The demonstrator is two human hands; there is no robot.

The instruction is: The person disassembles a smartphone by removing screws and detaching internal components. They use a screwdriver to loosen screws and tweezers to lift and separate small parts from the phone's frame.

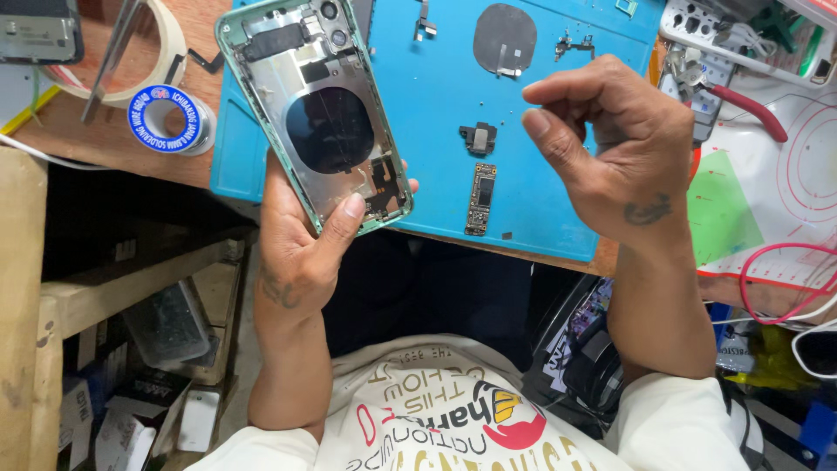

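Under cluttered bench (187,174), blue mat (436,96)

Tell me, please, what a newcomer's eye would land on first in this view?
Probably the opened green phone housing, held up at upper left in the left hand, its insides facing the camera. Next, the bright blue work mat behind it, with a small circuit board near its front edge. The right hand hovers half-curled above the mat's right side.

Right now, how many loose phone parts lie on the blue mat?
5, perhaps more hidden: a round dark coil, a small bracket, a flex strip, a black module, and a long circuit board.
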